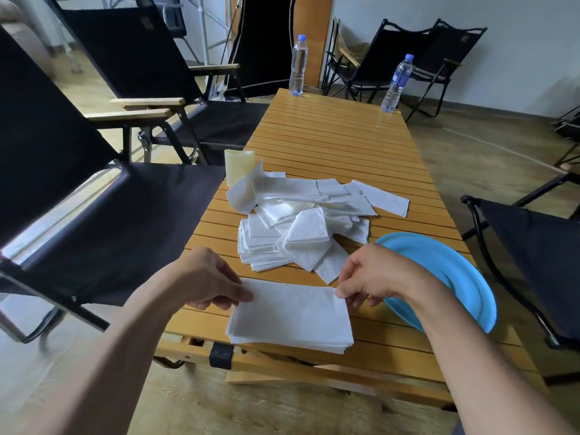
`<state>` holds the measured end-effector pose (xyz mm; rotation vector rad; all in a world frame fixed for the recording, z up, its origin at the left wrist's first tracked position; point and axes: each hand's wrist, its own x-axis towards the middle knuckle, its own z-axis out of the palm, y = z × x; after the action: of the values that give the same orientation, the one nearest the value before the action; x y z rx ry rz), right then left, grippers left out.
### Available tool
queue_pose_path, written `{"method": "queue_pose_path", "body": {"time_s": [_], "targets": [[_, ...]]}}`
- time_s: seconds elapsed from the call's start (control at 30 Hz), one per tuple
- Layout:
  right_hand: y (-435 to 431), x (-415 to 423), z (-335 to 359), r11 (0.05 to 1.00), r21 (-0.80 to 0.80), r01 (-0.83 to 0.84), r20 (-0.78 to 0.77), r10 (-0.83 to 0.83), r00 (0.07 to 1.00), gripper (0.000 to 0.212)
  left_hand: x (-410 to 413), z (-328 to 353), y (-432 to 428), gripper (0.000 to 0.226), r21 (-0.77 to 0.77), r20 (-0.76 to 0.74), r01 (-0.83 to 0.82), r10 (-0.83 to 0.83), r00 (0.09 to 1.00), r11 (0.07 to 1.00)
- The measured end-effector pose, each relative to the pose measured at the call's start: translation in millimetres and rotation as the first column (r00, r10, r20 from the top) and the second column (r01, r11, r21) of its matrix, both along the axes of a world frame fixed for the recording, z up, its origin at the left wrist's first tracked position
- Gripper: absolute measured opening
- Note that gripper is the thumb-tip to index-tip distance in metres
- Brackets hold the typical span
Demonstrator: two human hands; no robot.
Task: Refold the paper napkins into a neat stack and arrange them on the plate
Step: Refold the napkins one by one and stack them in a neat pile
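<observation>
A flat white paper napkin [292, 315], folded into a rectangle, lies near the front edge of the slatted wooden table [339, 136]. My left hand [210, 279] pinches its upper left corner. My right hand [373, 276] pinches its upper right corner. Beyond it sits a loose pile of unfolded and crumpled napkins [301, 208], with a squared stack of folded napkins [260, 246] at its left. A blue plate [455, 271] rests at the right, partly behind my right forearm, with nothing on it.
A cream candle [237, 169] stands behind the pile at the table's left edge. Two water bottles [298, 65] [397, 83] stand at the far end. Black folding chairs [119, 221] crowd the left side, another chair [539, 259] the right.
</observation>
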<state>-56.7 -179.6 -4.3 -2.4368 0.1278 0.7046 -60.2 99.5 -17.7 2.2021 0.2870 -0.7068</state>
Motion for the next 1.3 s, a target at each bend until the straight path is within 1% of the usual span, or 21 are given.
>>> {"method": "queue_pose_path", "body": {"time_s": [0.07, 0.1, 0.17, 0.23, 0.3, 0.4, 0.5, 0.57, 0.63, 0.7, 0.77, 0.8, 0.87, 0.93, 1.0, 1.03, 1.07, 1.13, 1.17, 1.23, 1.3], "targets": [[-1.0, 0.7, -0.4, 1.0, -0.024, 0.004, 0.004, -0.004, 1.0, 0.015, -0.1, -1.4, 0.9, 0.028, 0.019, 0.004, -0.001, 0.001, 1.0, 1.0], [-1.5, 1.7, -0.8, 0.999, -0.027, 0.022, 0.033, -0.021, 0.999, 0.018, -0.2, -1.9, 2.2, 0.029, 0.034, 0.01, 0.0, 0.0, 1.0, 0.999], [-1.9, 5.9, -3.0, 0.996, -0.012, 0.088, 0.183, -0.084, 0.979, 0.022, 0.8, -4.1, 5.0, 0.031, 0.07, 0.068, -0.013, 0.008, 0.998, 0.997], [1.1, 12.6, -7.3, 0.992, 0.029, 0.124, 0.385, -0.126, 0.914, 0.024, 3.2, -7.2, 5.7, 0.031, 0.092, 0.199, -0.046, 0.027, 0.98, 0.995], [6.5, 20.6, -14.4, 0.993, 0.054, 0.107, 0.484, -0.119, 0.867, 0.034, 5.5, -10.5, 1.8, 0.027, 0.083, 0.369, -0.072, 0.037, 0.929, 0.994], [15.0, 31.0, -26.4, 0.993, 0.061, 0.098, 0.498, -0.115, 0.859, 0.05, 5.6, -12.1, -10.2, 0.019, -0.022, 0.544, -0.071, 0.071, 0.836, 0.997], [20.1, 36.0, -34.0, 0.992, 0.102, 0.076, 0.476, -0.116, 0.872, 0.059, 4.7, -14.5, -21.5, 0.019, -0.07, 0.604, -0.036, 0.071, 0.794, 0.997], [21.7, 35.7, -33.6, 0.989, 0.134, 0.07, 0.486, -0.127, 0.865, 0.056, 4.8, -17.2, -26.0, 0.024, -0.057, 0.61, -0.041, 0.068, 0.79, 0.998], [22.5, 34.4, -29.3, 0.986, 0.159, 0.058, 0.572, -0.14, 0.809, 0.044, 5.2, -18.8, -28.0, 0.033, -0.022, 0.643, -0.054, 0.056, 0.764, 0.998], [24.6, 30.2, -19.0, 0.985, 0.171, 0.001, 0.701, -0.122, 0.702, 0.033, 5.1, -21.2, -29.6, 0.05, 0.022, 0.709, -0.043, 0.015, 0.705, 0.999], [27.8, 24.0, -5.8, 0.986, 0.145, -0.087, 0.821, -0.071, 0.566, 0.023, 2.7, -21.7, -33.7, 0.074, 0.016, 0.748, 0.022, -0.026, 0.663, 1.0], [30.3, 19.6, 0.7, 0.984, 0.133, -0.119, 0.861, -0.056, 0.505, 0.018, 0.5, -19.7, -36.5, 0.083, -0.012, 0.755, 0.07, -0.037, 0.655, 0.997], [35.2, 9.6, 13.1, 0.98, 0.145, -0.138, 0.898, -0.072, 0.435, 0.011, -4.6, -13.3, -43.5, 0.093, -0.099, 0.756, 0.165, -0.033, 0.654, 0.981], [37.5, 0.7, 24.5, 0.973, 0.193, -0.126, 0.905, -0.127, 0.406, 0.009, -9.5, -7.4, -50.0, 0.094, -0.189, 0.738, 0.21, -0.002, 0.675, 0.959], [37.0, -6.1, 35.3, 0.967, 0.225, -0.12, 0.91, -0.165, 0.38, 0.008, -13.1, -0.2, -53.5, 0.085, -0.284, 0.689, 0.208, 0.049, 0.723, 0.936], [35.7, -8.4, 40.4, 0.96, 0.251, -0.121, 0.903, -0.187, 0.388, 0.007, -13.5, 2.8, -53.4, 0.073, -0.348, 0.655, 0.205, 0.081, 0.751, 0.915], [33.0, -9.1, 44.1, 0.946, 0.302, -0.116, 0.877, -0.229, 0.423, 0.006, -13.0, 4.6, -52.4, 0.054, -0.42, 0.621, 0.198, 0.122, 0.774, 0.886], [24.5, -7.1, 47.1, 0.893, 0.448, -0.046, 0.757, -0.351, 0.552, 0.007, -11.0, 8.5, -45.7, 0.016, -0.511, 0.554, 0.138, 0.202, 0.807, 0.849], [19.4, -5.3, 47.2, 0.861, 0.508, 0.015, 0.663, -0.402, 0.632, 0.008, -9.7, 10.0, -39.8, 0.011, -0.531, 0.507, 0.097, 0.224, 0.833, 0.842], [8.9, -2.1, 44.2, 0.81, 0.57, 0.137, 0.434, -0.438, 0.787, 0.011, -8.2, 12.2, -25.2, 0.011, -0.561, 0.372, 0.039, 0.209, 0.904, 0.827], [-1.1, -0.7, 39.7, 0.798, 0.564, 0.21, 0.206, -0.383, 0.901, 0.026, -7.2, 15.0, -10.5, 0.014, -0.531, 0.267, 0.015, 0.15, 0.952, 0.847]]}}
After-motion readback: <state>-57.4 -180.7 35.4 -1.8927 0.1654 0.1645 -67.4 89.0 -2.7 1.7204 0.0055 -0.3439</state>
